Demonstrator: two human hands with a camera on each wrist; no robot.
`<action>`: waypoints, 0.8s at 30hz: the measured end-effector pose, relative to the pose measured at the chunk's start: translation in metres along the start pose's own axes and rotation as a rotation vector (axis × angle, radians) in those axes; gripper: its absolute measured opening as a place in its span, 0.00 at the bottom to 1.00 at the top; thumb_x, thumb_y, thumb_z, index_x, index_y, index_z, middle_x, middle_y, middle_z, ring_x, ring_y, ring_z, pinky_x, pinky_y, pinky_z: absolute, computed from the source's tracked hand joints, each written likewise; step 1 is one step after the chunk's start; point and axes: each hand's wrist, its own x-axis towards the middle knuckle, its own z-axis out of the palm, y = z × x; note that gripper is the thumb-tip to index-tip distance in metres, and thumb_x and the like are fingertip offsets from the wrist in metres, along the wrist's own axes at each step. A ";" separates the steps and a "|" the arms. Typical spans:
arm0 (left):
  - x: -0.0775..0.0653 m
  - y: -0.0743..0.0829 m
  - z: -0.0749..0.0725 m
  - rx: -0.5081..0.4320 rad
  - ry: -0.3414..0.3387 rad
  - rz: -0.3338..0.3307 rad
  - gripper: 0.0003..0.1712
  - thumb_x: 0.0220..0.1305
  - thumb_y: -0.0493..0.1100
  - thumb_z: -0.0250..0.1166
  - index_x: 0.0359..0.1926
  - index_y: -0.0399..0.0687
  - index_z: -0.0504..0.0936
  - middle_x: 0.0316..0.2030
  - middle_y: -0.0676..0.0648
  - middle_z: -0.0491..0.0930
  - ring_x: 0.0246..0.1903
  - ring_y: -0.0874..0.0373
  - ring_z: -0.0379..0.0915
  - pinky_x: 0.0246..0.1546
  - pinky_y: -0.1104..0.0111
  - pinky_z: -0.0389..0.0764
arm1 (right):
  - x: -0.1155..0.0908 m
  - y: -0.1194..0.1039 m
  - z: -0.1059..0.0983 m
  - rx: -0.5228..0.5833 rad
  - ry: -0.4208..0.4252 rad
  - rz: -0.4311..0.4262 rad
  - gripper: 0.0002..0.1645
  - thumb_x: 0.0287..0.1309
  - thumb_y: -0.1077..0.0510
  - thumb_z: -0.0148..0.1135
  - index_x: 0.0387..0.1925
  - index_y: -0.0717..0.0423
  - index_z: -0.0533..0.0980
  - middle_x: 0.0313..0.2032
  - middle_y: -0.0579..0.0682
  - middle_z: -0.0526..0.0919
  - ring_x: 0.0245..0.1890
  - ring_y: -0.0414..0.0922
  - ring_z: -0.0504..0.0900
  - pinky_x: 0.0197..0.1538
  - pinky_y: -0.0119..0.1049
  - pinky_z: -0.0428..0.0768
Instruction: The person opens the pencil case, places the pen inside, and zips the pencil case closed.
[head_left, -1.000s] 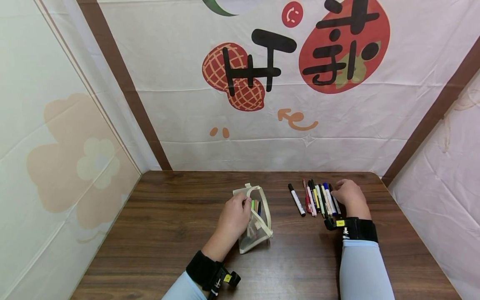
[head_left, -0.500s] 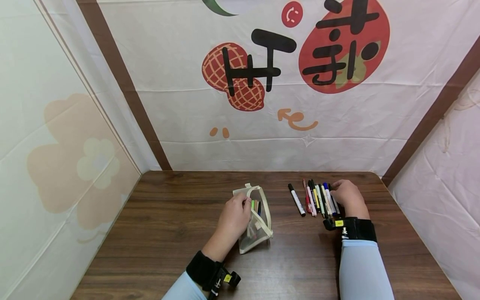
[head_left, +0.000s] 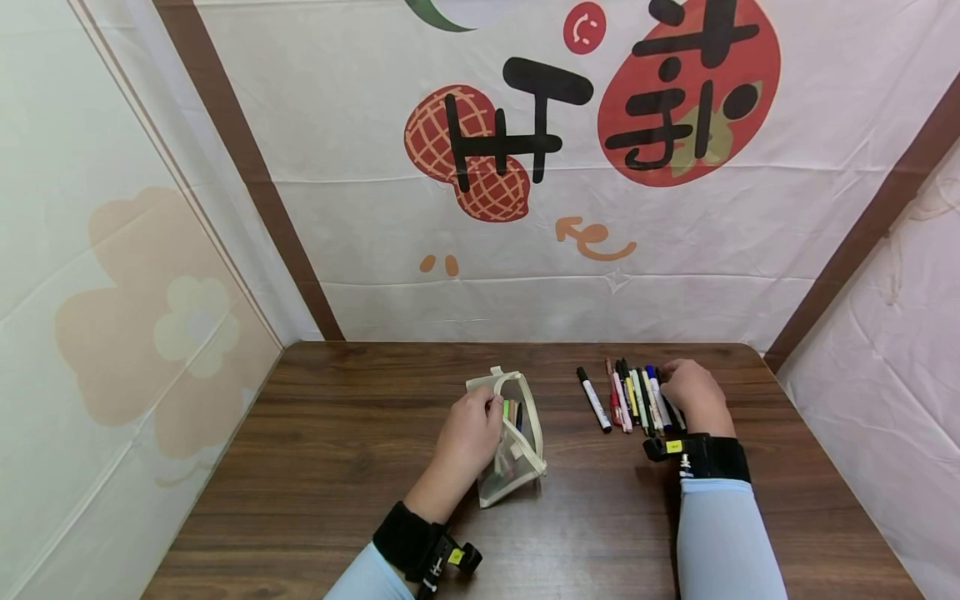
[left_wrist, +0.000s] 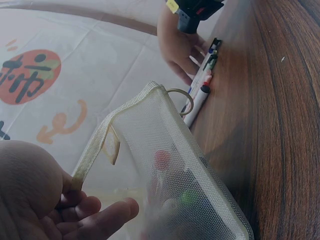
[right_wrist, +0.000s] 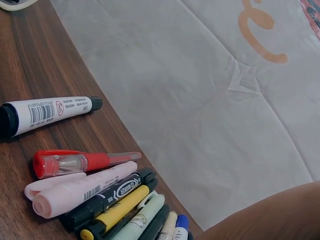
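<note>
My left hand [head_left: 468,429] pinches the upper edge of a mesh pencil case [head_left: 535,423] that stands on the table with its mouth gaping. Some pens and coloured caps show through the mesh. On the right, my right hand [head_left: 697,396] reaches down with its fingertips at the right end of a row of pens. A dark pen [head_left: 677,414] lies there, partly covered by the hand; I cannot tell whether the fingers grip it. The row holds a red pen [right_wrist: 95,161], a pink highlighter [right_wrist: 85,192], a yellow pen [right_wrist: 117,212] and a blue-capped marker [head_left: 658,398].
One white marker with black ends [head_left: 595,402] lies apart, between the pencil case and the row. The brown wooden table [head_left: 337,467] ends at a printed white cloth [head_left: 360,250] behind, with more cloth at both sides.
My right hand has shifted slightly left against the row's end, and the dark pen beside it has moved a little. My left hand and the pencil case stay where they were.
</note>
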 end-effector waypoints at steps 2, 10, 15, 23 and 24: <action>0.000 0.000 0.000 0.000 -0.004 -0.003 0.16 0.89 0.43 0.58 0.36 0.47 0.76 0.26 0.49 0.70 0.25 0.57 0.66 0.28 0.66 0.69 | -0.001 -0.002 0.000 -0.024 0.007 0.003 0.35 0.76 0.61 0.60 0.79 0.69 0.71 0.74 0.77 0.76 0.64 0.70 0.83 0.66 0.67 0.84; 0.000 0.000 -0.001 -0.004 -0.009 -0.005 0.14 0.89 0.42 0.58 0.39 0.45 0.79 0.28 0.48 0.72 0.26 0.57 0.68 0.29 0.65 0.70 | -0.001 -0.003 0.001 -0.048 0.005 -0.002 0.35 0.76 0.61 0.58 0.79 0.72 0.70 0.74 0.78 0.75 0.65 0.71 0.82 0.67 0.68 0.83; 0.000 0.000 0.000 -0.002 -0.003 -0.006 0.14 0.89 0.42 0.58 0.39 0.45 0.79 0.28 0.48 0.72 0.26 0.57 0.68 0.29 0.66 0.70 | -0.004 -0.001 -0.003 -0.015 0.022 -0.007 0.34 0.78 0.60 0.59 0.77 0.74 0.70 0.70 0.79 0.78 0.63 0.72 0.83 0.64 0.68 0.84; 0.000 0.000 0.001 -0.010 -0.003 -0.002 0.15 0.89 0.42 0.58 0.38 0.46 0.78 0.27 0.48 0.71 0.25 0.57 0.67 0.28 0.66 0.70 | -0.006 -0.002 -0.013 0.091 0.079 0.021 0.38 0.85 0.55 0.56 0.84 0.70 0.61 0.75 0.80 0.71 0.69 0.76 0.79 0.66 0.70 0.82; 0.000 0.000 0.000 -0.007 -0.001 0.000 0.15 0.89 0.42 0.58 0.38 0.46 0.78 0.27 0.48 0.71 0.25 0.57 0.67 0.28 0.66 0.70 | -0.006 -0.003 -0.015 0.105 0.088 0.023 0.38 0.85 0.55 0.56 0.84 0.69 0.62 0.75 0.80 0.71 0.68 0.75 0.79 0.66 0.70 0.82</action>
